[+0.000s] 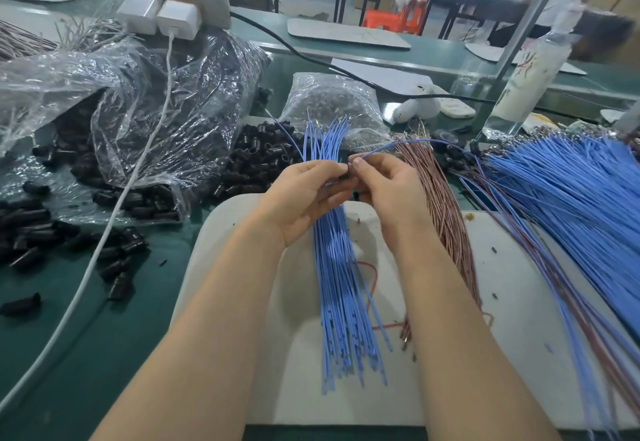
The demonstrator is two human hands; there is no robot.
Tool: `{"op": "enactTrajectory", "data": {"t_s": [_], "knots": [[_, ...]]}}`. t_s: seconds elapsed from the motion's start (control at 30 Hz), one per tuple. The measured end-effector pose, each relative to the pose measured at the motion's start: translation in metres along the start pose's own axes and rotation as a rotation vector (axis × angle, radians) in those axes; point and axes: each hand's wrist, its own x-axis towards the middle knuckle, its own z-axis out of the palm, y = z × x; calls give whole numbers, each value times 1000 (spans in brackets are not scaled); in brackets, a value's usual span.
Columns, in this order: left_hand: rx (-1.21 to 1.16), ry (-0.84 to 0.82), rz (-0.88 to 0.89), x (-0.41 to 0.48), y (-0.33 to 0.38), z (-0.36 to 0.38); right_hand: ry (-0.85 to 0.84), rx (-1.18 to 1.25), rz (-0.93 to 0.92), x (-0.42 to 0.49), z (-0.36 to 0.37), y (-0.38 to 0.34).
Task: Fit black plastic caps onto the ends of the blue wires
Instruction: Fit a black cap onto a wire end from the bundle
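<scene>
Head view, my two hands raised over the white board. My left hand has its fingers curled round a bundle of blue wires; the bundle runs upright through the fist, its upper ends fanning out above my fingers and its lower ends spreading over the board. My right hand meets the left at the fingertips, thumb and forefinger closed in a narrow pinch on one single blue wire, which arcs away to the right. Between the two sets of fingertips sits a small black cap, largely hidden; whether the wire end is already inside it I cannot tell. Loose caps lie heaped on the green table just beyond my left hand, spilling from a crumpled clear bag. Brown wires lie beside my right hand, and a large blue heap fans across the far right. A white cable crosses the bag and table at left
</scene>
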Motion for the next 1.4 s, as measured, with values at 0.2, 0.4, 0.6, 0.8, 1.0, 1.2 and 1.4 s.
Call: {"op": "enactTrajectory", "data": {"t_s": [0.2, 0.4, 0.6, 0.8, 1.0, 1.2, 1.4], "knots": [[579, 298, 353, 5, -8, -5, 336, 242, -137, 5, -11, -5], [767, 331, 396, 5, -14, -3, 313, 238, -251, 1, -7, -7], [772, 325, 396, 6, -14, -3, 308, 143, -338, 0, -5, -5], [882, 293, 417, 7, -19, -2, 318, 90, -367, 1, -5, -3], [972, 270, 501, 7, -20, -2, 363, 103, -356, 1, -9, -6], [924, 282, 510, 7, -19, -3, 419, 108, -317, 3, -13, -5], [926, 235, 509, 4, -19, -1, 345, 81, -320, 4, -9, -2]]}}
